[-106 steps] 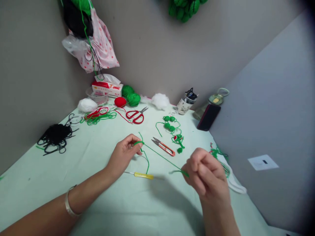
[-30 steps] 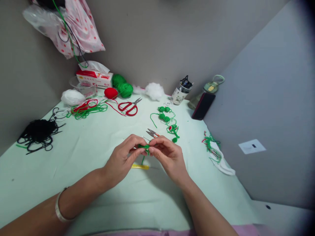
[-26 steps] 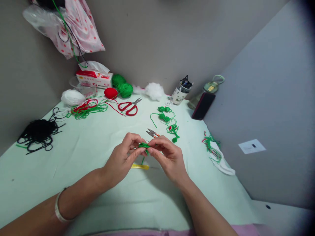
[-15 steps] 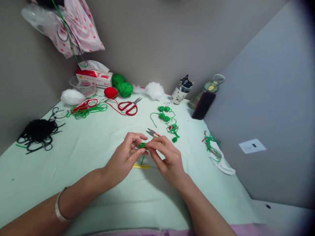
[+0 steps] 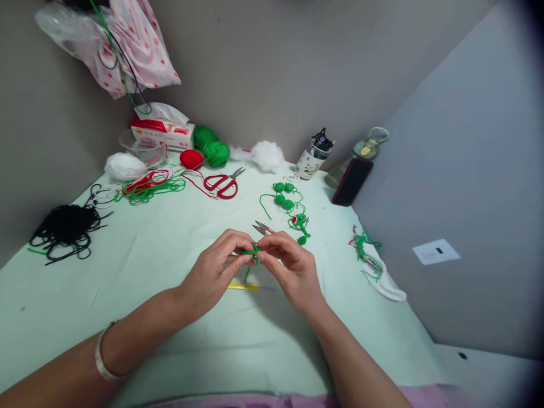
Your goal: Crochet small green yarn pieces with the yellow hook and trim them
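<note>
A small green crocheted piece is pinched between the fingertips of both hands above the table. My left hand grips its left part, with thumb and fingers closed. My right hand pinches its right end, and fingers of both hands hide much of it. A green yarn tail hangs below. Beneath the hands lies a yellow-handled crochet hook, its thin shaft pointing right. Just behind the fingers are small pointed scissors, partly covered by my right hand.
Green crocheted balls lie beyond the hands. Farther back are red-handled scissors, green yarn, white stuffing and a tissue box. Black yarn sits left; a phone leans at right, near yarn scraps.
The fingers of my right hand have shifted their pinch on the green crocheted piece, which is turned and shows a different side. My left hand keeps its hold.
</note>
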A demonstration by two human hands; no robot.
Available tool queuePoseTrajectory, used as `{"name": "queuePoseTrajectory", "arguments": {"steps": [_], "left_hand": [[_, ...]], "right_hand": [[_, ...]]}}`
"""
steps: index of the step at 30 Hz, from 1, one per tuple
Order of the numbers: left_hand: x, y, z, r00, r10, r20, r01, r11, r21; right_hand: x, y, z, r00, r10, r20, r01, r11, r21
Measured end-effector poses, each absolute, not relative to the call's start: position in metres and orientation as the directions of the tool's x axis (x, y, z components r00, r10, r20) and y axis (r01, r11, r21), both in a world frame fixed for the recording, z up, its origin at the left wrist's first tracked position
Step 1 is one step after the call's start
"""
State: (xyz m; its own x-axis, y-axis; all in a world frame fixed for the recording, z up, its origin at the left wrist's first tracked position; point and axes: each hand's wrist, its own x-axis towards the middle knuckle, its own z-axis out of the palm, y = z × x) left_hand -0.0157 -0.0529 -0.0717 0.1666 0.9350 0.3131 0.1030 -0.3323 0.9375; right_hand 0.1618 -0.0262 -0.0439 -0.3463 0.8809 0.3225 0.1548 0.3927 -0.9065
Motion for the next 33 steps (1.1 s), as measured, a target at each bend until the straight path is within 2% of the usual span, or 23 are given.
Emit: {"name": "queuePoseTrajectory", "arguments": {"steps": [6, 15, 22, 29, 33], "left_hand": [[-0.0164, -0.0542, -0.0698, 0.119, 0.937, 0.328, 0.12, -0.341, 0.932], [-0.0154, -0.0534, -0.0671, 0.019, 0.959, 0.283, 0.134, -0.283, 0.95], [-0.0151, -0.0539, -0.062, -0.019, 0.967, 0.254, 0.1, -0.251, 0.963], [-0.0152, -0.0552, -0.0665, 0.021, 0.967, 0.252, 0.039, -0.253, 0.967], [-0.0151, -0.0551, -0.0696, 0.057, 0.957, 0.286, 0.06, -0.289, 0.955]], "right_hand": [[0.1608, -0.0248, -0.0429, -0.352, 0.873, 0.338, 0.226, 0.429, -0.874], [0.1628, -0.0284, -0.0434, -0.362, 0.803, 0.473, 0.291, 0.579, -0.761], [0.165, -0.03, -0.0385, -0.362, 0.8, 0.478, 0.271, 0.581, -0.767], [0.1648, -0.0267, -0.0408, -0.353, 0.846, 0.4, 0.237, 0.495, -0.836], [0.1638, -0.0257, -0.0444, -0.369, 0.836, 0.407, 0.226, 0.505, -0.833]]}}
